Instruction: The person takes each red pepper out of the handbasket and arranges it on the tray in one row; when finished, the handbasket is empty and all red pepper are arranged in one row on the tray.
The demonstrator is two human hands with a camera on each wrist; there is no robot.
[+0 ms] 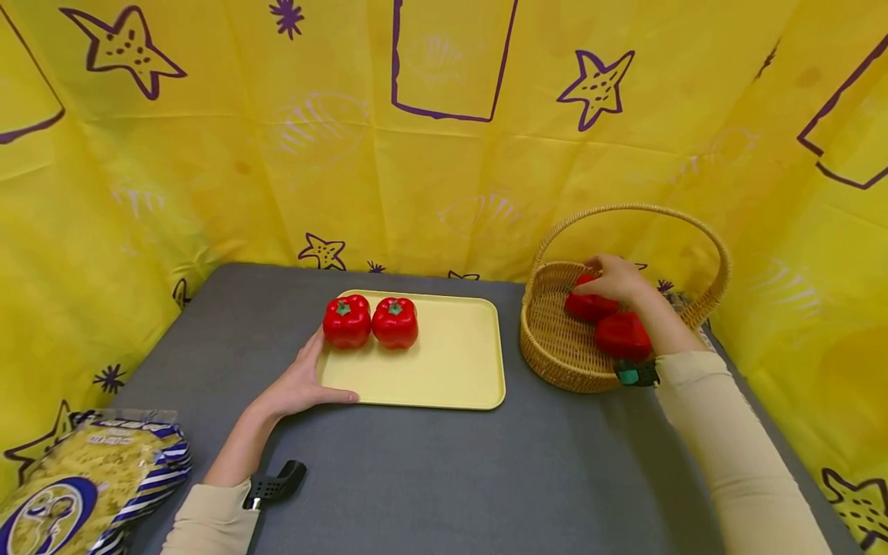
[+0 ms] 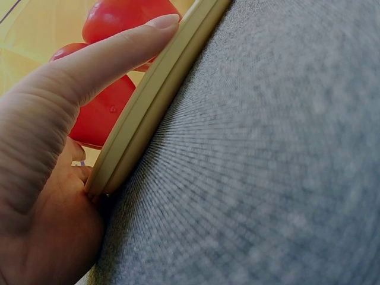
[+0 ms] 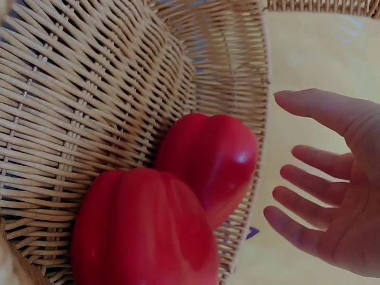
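Note:
On the pale yellow tray (image 1: 451,351), two red bell peppers stand side by side at the far left: one bell pepper (image 1: 347,321) by the corner, another bell pepper (image 1: 395,324) beside it. My left hand (image 1: 305,381) rests at the tray's left end, thumb along the near rim and fingers along the left side. In the left wrist view the straight thumb (image 2: 119,50) lies at the rim. Over the wicker basket (image 1: 555,358) is my right hand (image 1: 610,279), fingers spread and holding nothing. Inside the basket lie two more red bell peppers (image 3: 208,163).
A bag of pasta (image 1: 97,486) lies at the table's left front. The basket's arched handle (image 1: 631,206) rises around my right hand. Yellow patterned cloth (image 1: 430,169) hangs behind and at both sides of the grey table (image 1: 444,478).

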